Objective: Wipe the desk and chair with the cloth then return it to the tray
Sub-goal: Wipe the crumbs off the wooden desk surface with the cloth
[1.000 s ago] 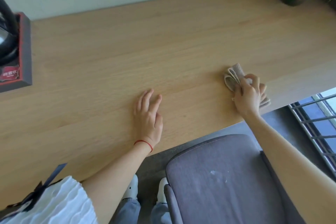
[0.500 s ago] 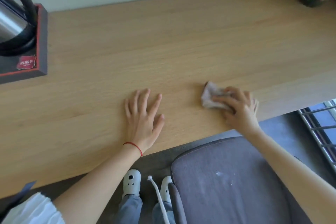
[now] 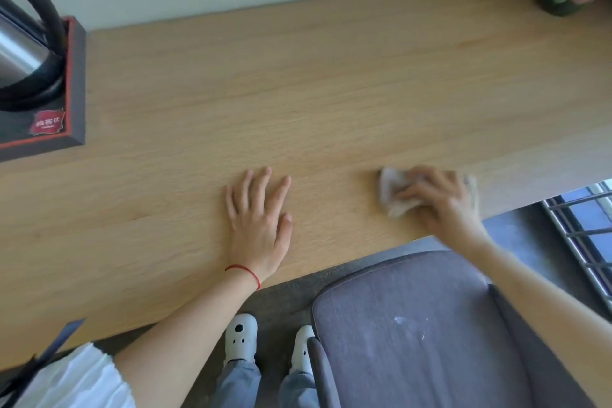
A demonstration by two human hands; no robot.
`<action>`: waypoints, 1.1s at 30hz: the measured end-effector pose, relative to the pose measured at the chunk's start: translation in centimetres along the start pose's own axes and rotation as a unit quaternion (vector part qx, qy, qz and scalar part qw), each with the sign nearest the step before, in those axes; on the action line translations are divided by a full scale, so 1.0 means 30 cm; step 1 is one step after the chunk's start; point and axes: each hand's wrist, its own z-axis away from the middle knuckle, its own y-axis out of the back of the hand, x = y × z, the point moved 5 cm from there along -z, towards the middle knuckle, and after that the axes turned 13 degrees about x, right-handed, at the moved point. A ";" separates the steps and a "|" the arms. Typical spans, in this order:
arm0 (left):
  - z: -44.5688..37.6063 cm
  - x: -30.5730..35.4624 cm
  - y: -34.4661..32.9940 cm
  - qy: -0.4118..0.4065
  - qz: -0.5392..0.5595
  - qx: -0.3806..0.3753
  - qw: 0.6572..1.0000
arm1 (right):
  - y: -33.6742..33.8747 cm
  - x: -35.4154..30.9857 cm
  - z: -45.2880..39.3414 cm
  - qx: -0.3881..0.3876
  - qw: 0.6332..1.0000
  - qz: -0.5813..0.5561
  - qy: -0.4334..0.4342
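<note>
— Wood-grain tabletop [image 3: 331, 93], and two hands on it. Why is the left hand [image 3: 258, 225] just lying there?

— It looks like a brace. The palm is flat on the wood near the front edge, fingers [image 3: 265, 182] spread and straight, holding nothing. My guess is that it steadies the person leaning over the chair [image 3: 430, 341] while the other arm does the rubbing.

— And the cloth [image 3: 392, 194]?

— Under the right hand [image 3: 440, 202], on the tabletop close to the front edge, well to the right of the left hand. It is pale and bunched. The right fingers [image 3: 410, 190] lie across its top, curled and pressing it down onto the wood rather than lifting it. One wad of it sticks out past the fingertips on the left, and a strip shows beyond the knuckles on the right. That hand is blurred, so I cannot tell exactly how the thumb sits.

— Why hold it that way?

— A flat press keeps the fabric in contact with the wood, which suits wiping.

— Where does it end up?

— The dark tray [image 3: 76, 83] with red edging at far left, well apart from the cloth. The chair seat shows pale marks, so I judge it unwiped.
</note>
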 end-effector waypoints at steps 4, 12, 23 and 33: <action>-0.004 0.002 -0.003 0.004 -0.002 0.000 1.000 | -0.036 0.114 -0.109 0.059 0.959 0.019 -0.278; 0.001 -0.001 -0.009 -0.002 -0.024 0.002 1.000 | -0.061 -0.244 0.086 -0.068 0.981 -0.163 0.078; -0.003 0.011 0.000 0.001 -0.025 0.011 1.000 | -0.021 -0.012 0.050 0.036 0.982 -0.059 -0.174; -0.004 0.006 -0.007 0.005 -0.001 0.019 1.000 | 0.018 -0.051 0.149 0.070 0.974 0.014 -0.215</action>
